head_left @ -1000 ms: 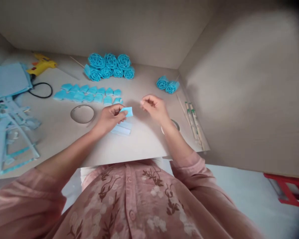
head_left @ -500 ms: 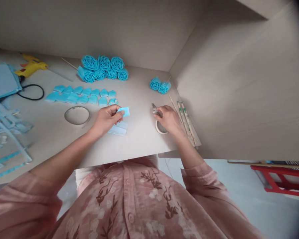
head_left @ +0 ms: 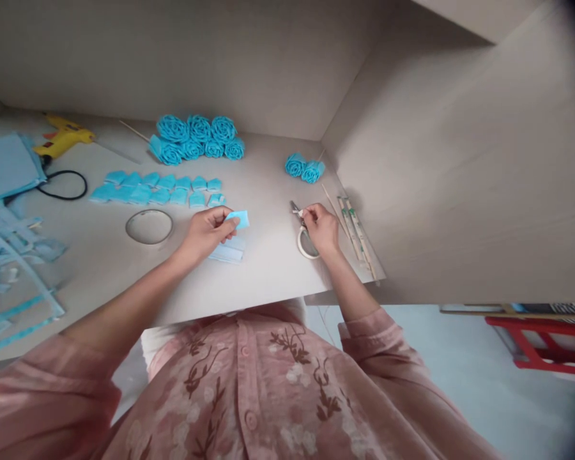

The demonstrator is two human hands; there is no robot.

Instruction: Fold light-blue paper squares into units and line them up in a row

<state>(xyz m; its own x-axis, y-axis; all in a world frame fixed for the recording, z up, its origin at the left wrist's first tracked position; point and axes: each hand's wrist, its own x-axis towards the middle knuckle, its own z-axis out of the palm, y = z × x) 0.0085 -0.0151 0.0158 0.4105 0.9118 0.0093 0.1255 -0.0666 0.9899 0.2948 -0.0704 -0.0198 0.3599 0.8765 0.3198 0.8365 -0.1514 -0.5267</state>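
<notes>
In my left hand [head_left: 208, 231] a small folded piece of light-blue paper [head_left: 240, 220] is pinched between thumb and fingers. Below that hand lies a pale-blue paper strip stack [head_left: 229, 251]. My right hand [head_left: 320, 225] is closed in a pinch on a small white piece [head_left: 301, 213], too small to identify. Just left of its fingertips, a dark metal blade tip [head_left: 294, 206] shows, perhaps of scissors mostly hidden by the hand. Under the hand sits a white ring [head_left: 301, 245], which looks like a tape roll. Folded blue petals [head_left: 157, 185] lie in two rows beyond my left hand.
Several blue paper roses [head_left: 196, 137] stand at the back, two more blue roses [head_left: 304, 167] at right. Wrapped sticks [head_left: 357, 227] line the right edge. A yellow glue gun [head_left: 67, 136], paper sheets [head_left: 9, 166], paper scraps [head_left: 22, 268] and a thin ring [head_left: 149, 227] lie leftward.
My right hand has shifted slightly and its fingers have drawn together, showing the small white piece and more of the blade. My left hand keeps its hold on the blue paper.
</notes>
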